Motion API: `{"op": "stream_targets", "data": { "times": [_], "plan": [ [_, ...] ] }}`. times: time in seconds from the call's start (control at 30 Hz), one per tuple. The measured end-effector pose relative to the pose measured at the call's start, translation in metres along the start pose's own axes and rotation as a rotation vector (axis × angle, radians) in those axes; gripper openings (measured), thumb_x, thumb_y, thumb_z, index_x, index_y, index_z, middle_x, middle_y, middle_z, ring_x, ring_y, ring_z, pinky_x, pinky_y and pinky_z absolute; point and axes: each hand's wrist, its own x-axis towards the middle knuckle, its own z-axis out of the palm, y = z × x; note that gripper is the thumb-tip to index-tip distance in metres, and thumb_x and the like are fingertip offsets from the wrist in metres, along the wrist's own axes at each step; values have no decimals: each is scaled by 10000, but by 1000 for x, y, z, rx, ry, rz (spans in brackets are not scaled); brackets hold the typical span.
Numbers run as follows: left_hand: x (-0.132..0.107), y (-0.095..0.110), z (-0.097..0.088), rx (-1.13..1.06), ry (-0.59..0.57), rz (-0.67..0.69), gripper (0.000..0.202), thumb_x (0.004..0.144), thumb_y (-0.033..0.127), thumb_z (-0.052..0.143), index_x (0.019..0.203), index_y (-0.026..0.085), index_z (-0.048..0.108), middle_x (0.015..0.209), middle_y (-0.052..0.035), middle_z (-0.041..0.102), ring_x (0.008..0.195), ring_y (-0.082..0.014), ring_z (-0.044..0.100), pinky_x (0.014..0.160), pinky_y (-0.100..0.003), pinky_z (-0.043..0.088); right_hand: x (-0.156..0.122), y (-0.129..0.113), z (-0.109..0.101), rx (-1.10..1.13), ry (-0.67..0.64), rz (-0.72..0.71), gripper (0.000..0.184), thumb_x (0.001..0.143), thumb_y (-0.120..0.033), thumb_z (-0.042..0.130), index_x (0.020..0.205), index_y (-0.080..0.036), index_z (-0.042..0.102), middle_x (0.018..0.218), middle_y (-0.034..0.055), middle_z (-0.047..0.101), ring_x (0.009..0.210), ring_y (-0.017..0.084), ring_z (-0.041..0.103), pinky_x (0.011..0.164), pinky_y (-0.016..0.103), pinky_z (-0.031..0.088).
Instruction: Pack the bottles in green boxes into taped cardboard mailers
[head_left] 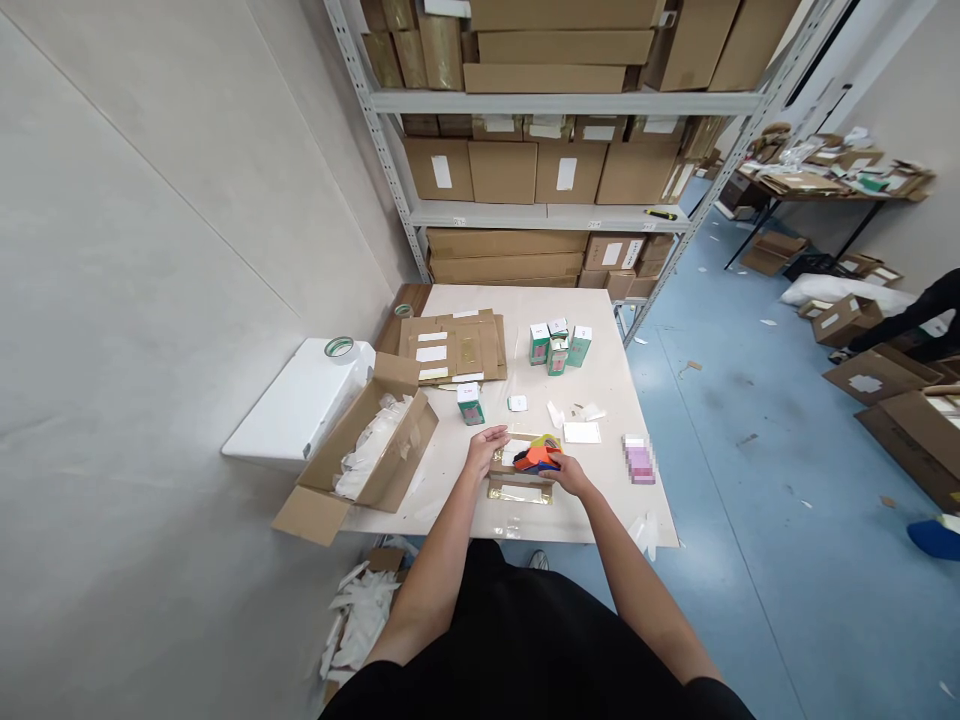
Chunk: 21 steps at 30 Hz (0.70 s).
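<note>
Two forearms reach forward; left hand [486,446] fingers curl open beside the colourful bundle [537,456], right hand [568,473] fingers grip it.

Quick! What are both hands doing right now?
Left hand: open, palm beside the orange-and-blue item.
Right hand: touching that item's other side; whether it grips cannot be told.

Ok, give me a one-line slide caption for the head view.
Right hand holds a multicoloured item over a flat carton, left hand open beside it, green boxes beyond.
</note>
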Motion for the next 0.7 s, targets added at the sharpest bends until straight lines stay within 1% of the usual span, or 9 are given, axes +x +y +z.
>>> {"op": "stream_targets", "data": {
  "times": [0.1, 0.2, 0.3, 0.4, 0.5, 0.7],
  "plan": [
    [-1, 3, -4, 61, -26, 27, 485, 541, 273, 978, 979, 143, 814, 895, -83, 789, 859, -192, 726, 920, -375, 569, 3, -2, -2, -32, -14, 0, 341, 778, -547, 710, 928, -241, 716, 911, 14, 700, 857, 235, 612, 776, 321, 475],
    [-3, 6, -7, 149, -9, 80, 440, 571, 289, 966, 961, 150, 818, 877, -77, 788, 838, -198, 723, 902, -382, 582, 6, -3, -3, -66, -31, 1, 344, 785, -554, 706, 941, -247, 726, 890, 12, 692, 842, 236, 610, 764, 324, 471],
    [-5, 8, -9, 182, -13, 116, 421, 587, 299, 959, 959, 160, 819, 875, -74, 791, 843, -210, 727, 892, -386, 593, 8, -3, -2, -71, -31, -8, 346, 781, -562, 710, 922, -246, 725, 876, 15, 683, 823, 237, 604, 747, 328, 468],
    [-7, 8, -10, 167, -25, 118, 420, 587, 304, 957, 958, 167, 817, 879, -74, 793, 864, -216, 733, 902, -385, 593, 8, -3, -2, -54, -28, -2, 340, 771, -566, 714, 876, -243, 708, 859, 7, 672, 809, 226, 592, 739, 320, 458],
    [-9, 7, -10, 113, -12, 122, 436, 571, 308, 956, 956, 167, 807, 886, -70, 788, 867, -209, 731, 898, -378, 589, 8, -3, -1, -12, -29, -3, 340, 756, -558, 726, 854, -234, 693, 846, 0, 664, 797, 213, 582, 735, 310, 445],
    [-7, 1, -4, 19, 37, 140, 468, 579, 316, 933, 989, 154, 775, 852, -46, 752, 828, -179, 716, 859, -344, 571, 6, -8, -1, -12, -33, 4, 352, 760, -548, 723, 926, -237, 728, 900, 15, 704, 828, 228, 602, 762, 324, 463]
  ]
}}
